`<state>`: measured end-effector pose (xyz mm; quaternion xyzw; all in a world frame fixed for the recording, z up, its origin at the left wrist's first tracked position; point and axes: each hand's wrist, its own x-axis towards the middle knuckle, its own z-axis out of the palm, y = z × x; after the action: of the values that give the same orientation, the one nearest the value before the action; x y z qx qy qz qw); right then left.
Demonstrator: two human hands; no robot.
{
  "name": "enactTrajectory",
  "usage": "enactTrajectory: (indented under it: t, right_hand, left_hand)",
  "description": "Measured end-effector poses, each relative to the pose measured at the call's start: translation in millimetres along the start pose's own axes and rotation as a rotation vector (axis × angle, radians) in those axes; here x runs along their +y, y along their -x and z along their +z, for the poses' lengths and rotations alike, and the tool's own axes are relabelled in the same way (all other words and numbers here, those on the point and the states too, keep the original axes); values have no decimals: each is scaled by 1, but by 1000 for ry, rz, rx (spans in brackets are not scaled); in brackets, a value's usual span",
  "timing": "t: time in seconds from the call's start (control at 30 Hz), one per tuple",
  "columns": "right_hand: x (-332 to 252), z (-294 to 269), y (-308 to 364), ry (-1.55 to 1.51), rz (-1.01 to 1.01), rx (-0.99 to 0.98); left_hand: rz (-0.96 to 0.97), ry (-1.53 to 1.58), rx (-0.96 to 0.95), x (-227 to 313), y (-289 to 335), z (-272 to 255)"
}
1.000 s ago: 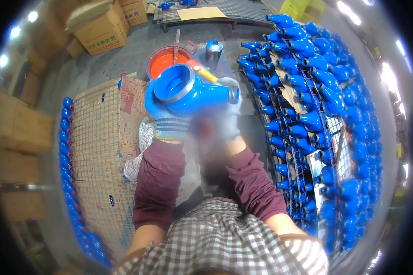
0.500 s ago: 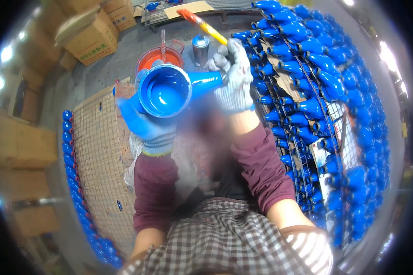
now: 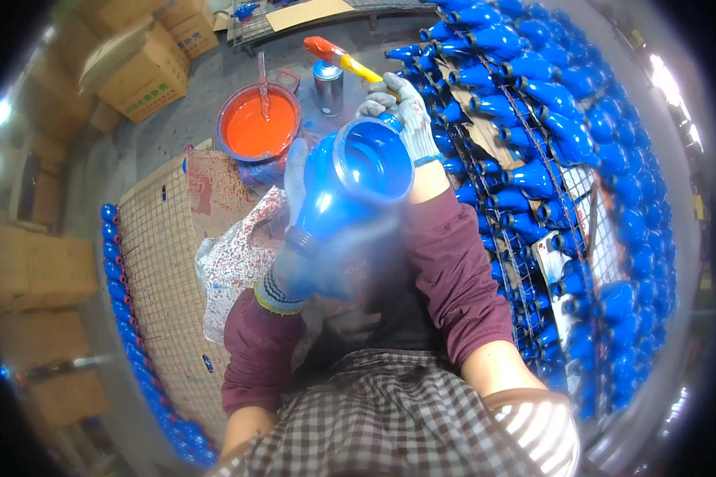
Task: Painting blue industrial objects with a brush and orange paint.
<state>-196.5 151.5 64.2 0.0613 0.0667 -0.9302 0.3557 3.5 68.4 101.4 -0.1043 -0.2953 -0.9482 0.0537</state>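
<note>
A glossy blue hollow casing (image 3: pixel 326 195) with a wide round mouth is held in front of me, the mouth tilted up and to the right. My left hand (image 3: pixel 294 262), in a grey-and-blue work glove, is closed round its left and lower side. My right hand (image 3: pixel 410 115), in a pale glove, grips a paintbrush (image 3: pixel 362 70) with a yellow handle and an orange-red tip pointing left. The same hand is at a narrow blue end behind the mouth; its exact hold there is partly hidden.
A bucket of orange paint (image 3: pixel 256 126) with a stick in it stands ahead, beside a metal can (image 3: pixel 328 89). Racks of blue casings (image 3: pixel 537 183) fill the right. More blue pieces line the mesh table (image 3: pixel 155 230) at left. Cardboard boxes (image 3: pixel 135 75) stand far left.
The casing has turned and moved right, its mouth swinging from the left side toward my right hand. My left hand has shifted lower on it. The paint bucket is now uncovered to view.
</note>
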Motion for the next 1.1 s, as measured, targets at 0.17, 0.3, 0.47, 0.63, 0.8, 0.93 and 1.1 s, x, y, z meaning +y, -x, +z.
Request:
enactTrajectory:
  t: [0.17,0.3,0.47,0.63,0.8,0.93,1.1]
  right_hand:
    - [3,7,13,47,-28,-5]
    - [2,4,13,38,-60,17]
    - [23,14,15,459,-293,84]
    - [25,38,37,510,-494,126]
    - [10,48,61,498,-703,-182]
    - [-4,29,53,614,-571,-15]
    - [-24,11,72,2389,-1667,132]
  left_hand:
    - [-221,154,47,-7,-7,-7]
    - [-465,320,95,-14,-14,-5]
    - [-77,-32,31,-35,7,-12]
    - [-82,114,106,-23,3,-19]
    - [-81,32,207,-6,9,-27]
    - [-16,43,348,4,11,-31]
    - [55,15,119,37,0,-64]
